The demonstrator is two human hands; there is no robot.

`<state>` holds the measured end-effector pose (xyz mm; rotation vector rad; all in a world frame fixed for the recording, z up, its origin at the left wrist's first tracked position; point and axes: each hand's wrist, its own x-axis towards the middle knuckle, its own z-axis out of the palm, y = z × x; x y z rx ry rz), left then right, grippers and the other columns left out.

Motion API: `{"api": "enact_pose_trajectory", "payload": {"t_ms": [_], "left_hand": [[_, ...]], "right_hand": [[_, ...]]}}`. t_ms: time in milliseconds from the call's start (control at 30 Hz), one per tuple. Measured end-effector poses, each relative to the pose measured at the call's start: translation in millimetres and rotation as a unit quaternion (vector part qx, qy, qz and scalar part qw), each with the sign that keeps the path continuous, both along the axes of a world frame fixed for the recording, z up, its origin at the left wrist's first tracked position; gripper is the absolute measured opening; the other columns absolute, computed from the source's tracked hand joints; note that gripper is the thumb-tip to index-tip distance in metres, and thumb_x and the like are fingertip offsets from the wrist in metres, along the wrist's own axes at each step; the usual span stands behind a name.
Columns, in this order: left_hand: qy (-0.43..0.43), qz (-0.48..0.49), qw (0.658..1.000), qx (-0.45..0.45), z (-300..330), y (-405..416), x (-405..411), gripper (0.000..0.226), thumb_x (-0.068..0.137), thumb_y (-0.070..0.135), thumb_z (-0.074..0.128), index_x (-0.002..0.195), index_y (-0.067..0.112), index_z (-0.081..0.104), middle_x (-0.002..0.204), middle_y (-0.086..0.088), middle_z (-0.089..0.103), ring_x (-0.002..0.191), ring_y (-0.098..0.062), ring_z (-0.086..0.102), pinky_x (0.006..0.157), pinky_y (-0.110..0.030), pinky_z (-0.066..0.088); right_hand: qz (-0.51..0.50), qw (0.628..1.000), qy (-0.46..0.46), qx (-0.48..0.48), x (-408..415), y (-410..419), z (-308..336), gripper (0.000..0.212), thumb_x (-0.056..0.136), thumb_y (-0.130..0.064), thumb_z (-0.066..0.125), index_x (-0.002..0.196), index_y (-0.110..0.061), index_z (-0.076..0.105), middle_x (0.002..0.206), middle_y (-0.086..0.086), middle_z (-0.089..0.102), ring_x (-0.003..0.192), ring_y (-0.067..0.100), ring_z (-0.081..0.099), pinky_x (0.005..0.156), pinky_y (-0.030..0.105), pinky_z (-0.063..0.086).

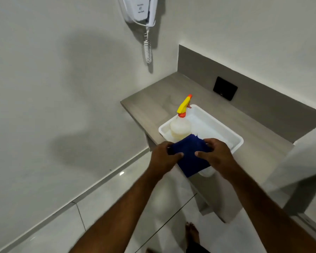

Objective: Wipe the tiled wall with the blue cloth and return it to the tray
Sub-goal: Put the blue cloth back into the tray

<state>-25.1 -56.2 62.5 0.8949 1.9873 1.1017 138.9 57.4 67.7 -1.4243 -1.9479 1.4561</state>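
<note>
The blue cloth [190,156] is folded and held between both hands over the near corner of the white tray [224,130]. My left hand [162,157] grips its left edge, thumb on top. My right hand [215,154] grips its right edge. The cloth's lower corner hangs past the tray's near rim. The tray sits on a grey wooden counter [150,99]. The pale wall [53,88] stretches to the left and behind.
A spray bottle [181,125] with a yellow and orange trigger stands in the tray's left end. A white wall phone [140,11] with a coiled cord hangs above. A black socket plate [225,88] sits on the counter's backsplash. My bare foot [192,234] stands on the glossy floor tiles.
</note>
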Motion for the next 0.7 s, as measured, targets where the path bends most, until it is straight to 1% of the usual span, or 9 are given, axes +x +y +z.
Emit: {"api": "enact_pose_trajectory", "payload": {"t_ms": [67, 100, 167, 233, 300, 400, 533, 600, 700], "left_hand": [[0.102, -0.027, 0.994, -0.021, -9, 29, 13, 0.036, 0.079, 0.031, 0.077, 0.111, 0.018, 0.066, 0.104, 0.002, 0.072, 0.086, -0.010, 0.065, 0.068, -0.020, 0.050], [0.134, -0.041, 0.989, -0.037, -15, 42, 18, 0.037, 0.080, 0.034, 0.076, 0.112, 0.018, 0.066, 0.104, 0.001, 0.072, 0.086, -0.011, 0.063, 0.069, -0.022, 0.050], [0.205, -0.074, 0.972, -0.083, -27, 62, 23, 0.037, 0.083, 0.038, 0.073, 0.113, 0.017, 0.067, 0.105, -0.003, 0.073, 0.090, -0.017, 0.066, 0.075, -0.031, 0.055], [0.290, -0.115, 0.938, -0.150, -40, 85, 27, 0.038, 0.086, 0.044, 0.068, 0.112, 0.017, 0.068, 0.105, -0.006, 0.073, 0.097, -0.023, 0.066, 0.083, -0.036, 0.054], [0.348, -0.142, 0.905, -0.197, -45, 93, 25, 0.037, 0.088, 0.048, 0.065, 0.110, 0.018, 0.069, 0.105, -0.006, 0.070, 0.104, -0.026, 0.060, 0.091, -0.039, 0.045], [0.375, -0.172, 0.879, -0.239, -58, 110, 30, 0.033, 0.088, 0.048, 0.063, 0.106, 0.021, 0.070, 0.102, -0.005, 0.068, 0.108, -0.027, 0.053, 0.096, -0.042, 0.037], [0.397, -0.210, 0.844, -0.293, -64, 115, 32, 0.036, 0.083, 0.051, 0.064, 0.104, 0.023, 0.070, 0.103, -0.004, 0.067, 0.109, -0.029, 0.052, 0.097, -0.045, 0.035], [0.413, -0.218, 0.836, -0.286, -64, 113, 32, 0.035, 0.082, 0.049, 0.064, 0.103, 0.022, 0.070, 0.102, -0.005, 0.067, 0.108, -0.030, 0.051, 0.094, -0.044, 0.035], [0.450, -0.214, 0.834, -0.236, -57, 107, 28, 0.039, 0.082, 0.045, 0.066, 0.110, 0.019, 0.067, 0.108, -0.008, 0.065, 0.108, -0.032, 0.051, 0.095, -0.045, 0.037]], "right_hand": [[0.000, 0.999, -0.034, 0.025, 9, 25, -13, 0.046, 0.075, -0.014, 0.081, 0.117, -0.009, 0.061, 0.109, 0.011, 0.069, 0.097, 0.031, 0.067, 0.086, 0.048, 0.058], [0.001, 0.997, -0.058, 0.042, 12, 36, -22, 0.044, 0.076, -0.015, 0.081, 0.115, -0.008, 0.062, 0.108, 0.012, 0.069, 0.097, 0.031, 0.067, 0.087, 0.047, 0.058], [0.018, 0.989, -0.125, 0.080, 13, 50, -39, 0.042, 0.076, -0.018, 0.080, 0.114, -0.006, 0.064, 0.108, 0.013, 0.070, 0.097, 0.030, 0.066, 0.089, 0.041, 0.055], [0.044, 0.980, -0.171, 0.091, 12, 65, -58, 0.041, 0.078, -0.021, 0.078, 0.113, -0.007, 0.064, 0.108, 0.012, 0.071, 0.099, 0.029, 0.066, 0.090, 0.038, 0.051], [0.069, 0.975, -0.191, 0.092, 6, 64, -67, 0.040, 0.079, -0.022, 0.077, 0.114, -0.008, 0.063, 0.110, 0.011, 0.071, 0.101, 0.028, 0.066, 0.092, 0.036, 0.049], [0.079, 0.971, -0.209, 0.088, 6, 74, -85, 0.039, 0.081, -0.020, 0.075, 0.116, -0.010, 0.060, 0.114, 0.009, 0.070, 0.108, 0.027, 0.064, 0.099, 0.036, 0.047], [0.144, 0.953, -0.252, 0.092, 6, 89, -91, 0.040, 0.084, -0.023, 0.071, 0.119, -0.009, 0.058, 0.118, 0.011, 0.068, 0.110, 0.027, 0.062, 0.099, 0.035, 0.046], [0.196, 0.938, -0.271, 0.088, 8, 94, -90, 0.046, 0.086, -0.028, 0.070, 0.125, -0.008, 0.055, 0.124, 0.012, 0.065, 0.114, 0.028, 0.060, 0.102, 0.036, 0.044], [0.244, 0.912, -0.313, 0.105, 7, 100, -83, 0.055, 0.087, -0.039, 0.068, 0.131, -0.010, 0.051, 0.128, 0.011, 0.062, 0.117, 0.027, 0.059, 0.101, 0.038, 0.045]]}}
